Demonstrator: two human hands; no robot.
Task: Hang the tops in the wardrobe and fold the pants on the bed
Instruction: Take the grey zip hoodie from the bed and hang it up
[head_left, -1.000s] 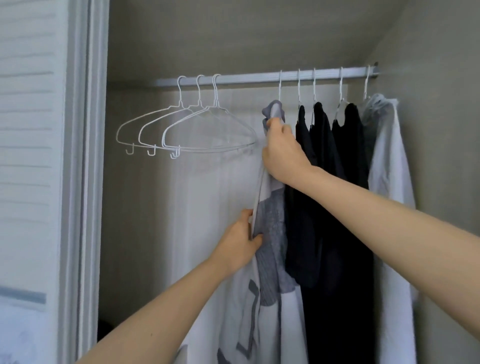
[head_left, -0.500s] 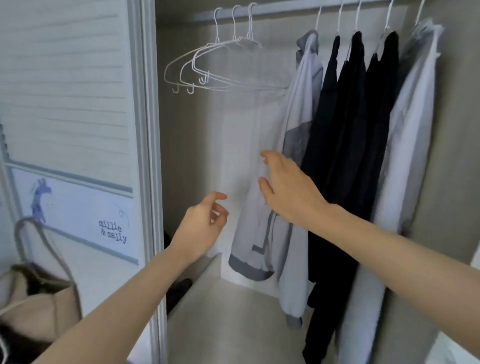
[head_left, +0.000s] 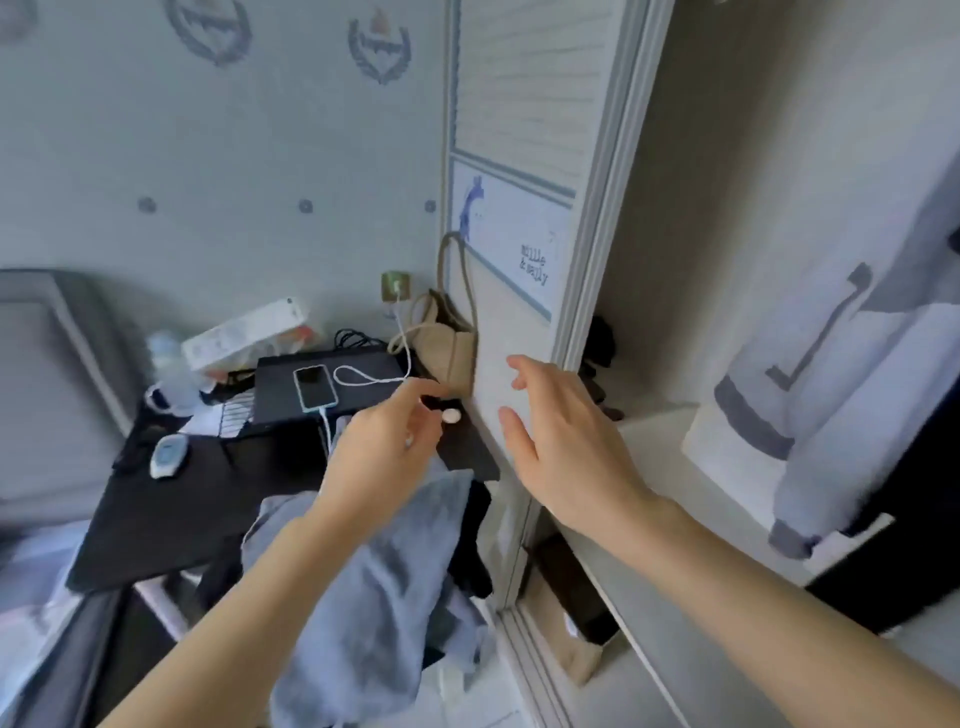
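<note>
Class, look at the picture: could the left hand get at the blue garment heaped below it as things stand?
Probably yes: the left hand is empty, fingers loose, above the blue garment, with nothing between them.

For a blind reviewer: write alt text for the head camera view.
Both bare hands, left hand and right hand, reach forward empty between an open wardrobe and a dark side table. A white-and-grey top hangs inside the wardrobe; blue-grey clothing lies heaped below the left arm. A charging phone rests on the table.

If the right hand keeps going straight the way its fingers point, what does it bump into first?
Most likely the white wardrobe door. The right hand is open, its fingers pointing up and forward at the door's lower panel, with nothing visible between. Depth is hard to judge, so it might slip past the edge.
</note>
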